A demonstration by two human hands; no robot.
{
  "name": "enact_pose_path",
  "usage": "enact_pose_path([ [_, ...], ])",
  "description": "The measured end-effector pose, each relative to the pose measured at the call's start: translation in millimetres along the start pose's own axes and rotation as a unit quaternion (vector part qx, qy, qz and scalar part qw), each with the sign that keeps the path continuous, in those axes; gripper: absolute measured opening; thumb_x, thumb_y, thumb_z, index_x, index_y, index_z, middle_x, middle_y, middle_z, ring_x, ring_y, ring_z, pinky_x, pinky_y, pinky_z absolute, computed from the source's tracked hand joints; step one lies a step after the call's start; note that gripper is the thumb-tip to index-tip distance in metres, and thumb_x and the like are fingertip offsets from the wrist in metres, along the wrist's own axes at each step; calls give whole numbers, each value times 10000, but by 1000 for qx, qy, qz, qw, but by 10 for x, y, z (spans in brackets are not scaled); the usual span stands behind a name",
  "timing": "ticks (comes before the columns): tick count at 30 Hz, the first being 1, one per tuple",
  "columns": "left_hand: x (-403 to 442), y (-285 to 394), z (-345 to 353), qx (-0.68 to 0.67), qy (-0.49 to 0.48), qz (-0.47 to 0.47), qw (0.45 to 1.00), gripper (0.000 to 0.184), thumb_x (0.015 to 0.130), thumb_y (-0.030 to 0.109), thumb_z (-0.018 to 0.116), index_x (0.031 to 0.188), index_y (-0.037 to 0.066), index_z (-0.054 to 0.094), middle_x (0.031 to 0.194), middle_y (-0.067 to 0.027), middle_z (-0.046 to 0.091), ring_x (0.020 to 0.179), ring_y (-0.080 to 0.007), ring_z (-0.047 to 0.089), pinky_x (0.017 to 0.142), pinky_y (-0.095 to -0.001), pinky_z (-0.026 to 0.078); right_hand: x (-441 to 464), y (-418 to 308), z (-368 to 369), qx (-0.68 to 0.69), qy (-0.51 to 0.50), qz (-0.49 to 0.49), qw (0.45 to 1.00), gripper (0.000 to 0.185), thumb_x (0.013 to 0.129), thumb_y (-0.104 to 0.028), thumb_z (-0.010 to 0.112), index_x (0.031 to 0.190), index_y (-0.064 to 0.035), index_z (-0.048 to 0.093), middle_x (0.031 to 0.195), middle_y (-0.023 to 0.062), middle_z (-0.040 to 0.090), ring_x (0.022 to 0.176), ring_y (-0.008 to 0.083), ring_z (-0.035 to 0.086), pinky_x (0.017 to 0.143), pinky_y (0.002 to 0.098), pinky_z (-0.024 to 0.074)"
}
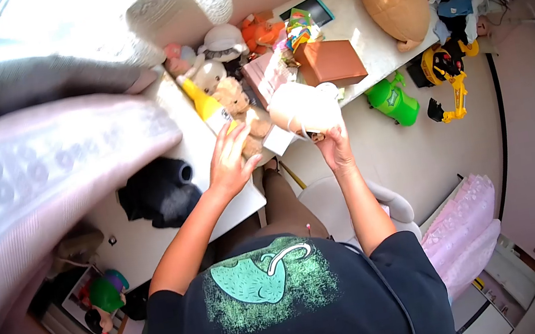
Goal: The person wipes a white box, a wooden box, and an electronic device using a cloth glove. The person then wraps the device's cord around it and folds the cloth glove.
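Note:
My right hand [334, 148] grips a cream rounded item with a thin strap [304, 110], which looks like a soft hat or bag; its exact kind is unclear. It is held up over the front edge of the white table [364, 27]. My left hand [232, 162] has its fingers apart, next to a yellow bottle-shaped thing [204, 104] and a tan teddy bear [236, 99]. Whether its fingertips touch either one I cannot tell. A white card-like piece [278, 139] shows between the hands.
Behind stand a brown box [331, 63], a pink box [268, 76], an orange plush [261, 32] and a large brown cushion [395, 3]. At left lies a dark furry item [159, 193]. A green bin [394, 103] and yellow toy excavator [452, 81] are on the floor; a chair [331, 202] is close by.

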State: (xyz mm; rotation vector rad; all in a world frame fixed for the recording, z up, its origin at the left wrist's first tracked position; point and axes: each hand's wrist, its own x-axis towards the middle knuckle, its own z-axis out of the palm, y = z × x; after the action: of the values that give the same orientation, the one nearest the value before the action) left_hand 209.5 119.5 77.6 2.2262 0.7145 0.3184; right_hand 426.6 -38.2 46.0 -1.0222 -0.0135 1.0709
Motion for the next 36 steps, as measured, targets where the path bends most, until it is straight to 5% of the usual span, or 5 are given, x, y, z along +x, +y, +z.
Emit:
enact_pose_path([
  [12, 207, -410, 148, 209, -36, -25, 977, 389, 714, 144, 702, 1090, 80, 628, 1190, -79, 564, 1262, -306, 430, 1109, -525, 242, 2515, -829, -1077, 26, 137, -185, 973, 768, 756, -404, 752, 1343, -81, 375, 1352, 161, 416, 1204, 411, 455, 847, 666, 472],
  [14, 224, -365, 129, 213, -35, -36, 976, 348, 715, 123, 671, 1060, 86, 637, 1146, -65, 586, 1224, -294, 465, 1101, -517, 254, 2823, -849, -1198, 25, 175, -194, 965, 691, 746, -395, 756, 1274, -97, 425, 1244, 157, 498, 1100, 375, 544, 731, 595, 552],
  [22, 254, -348, 123, 225, -63, -56, 971, 307, 709, 101, 638, 1015, 97, 647, 1106, -63, 600, 1171, -292, 500, 1077, -511, 274, 3733, -638, -1663, 54, 301, -159, 939, 712, 737, -385, 763, 1302, -130, 414, 1293, 161, 465, 1121, 409, 518, 726, 630, 533],
  [32, 280, -335, 106, 238, -74, -50, 967, 290, 695, 103, 627, 983, 111, 660, 1084, -54, 612, 1124, -287, 528, 1062, -513, 283, 4061, -585, -1765, -25, 343, -40, 938, 717, 840, -335, 698, 1334, 57, 356, 1332, 258, 432, 1176, 451, 486, 817, 676, 483],
  [36, 222, -403, 139, 233, -50, -33, 971, 273, 687, 101, 637, 958, 113, 663, 1075, -53, 611, 1119, -284, 533, 1061, -510, 296, 3907, -555, -1919, -112, 323, -87, 936, 542, 842, -232, 686, 1278, -34, 434, 1273, 153, 494, 1096, 359, 547, 788, 575, 525],
])
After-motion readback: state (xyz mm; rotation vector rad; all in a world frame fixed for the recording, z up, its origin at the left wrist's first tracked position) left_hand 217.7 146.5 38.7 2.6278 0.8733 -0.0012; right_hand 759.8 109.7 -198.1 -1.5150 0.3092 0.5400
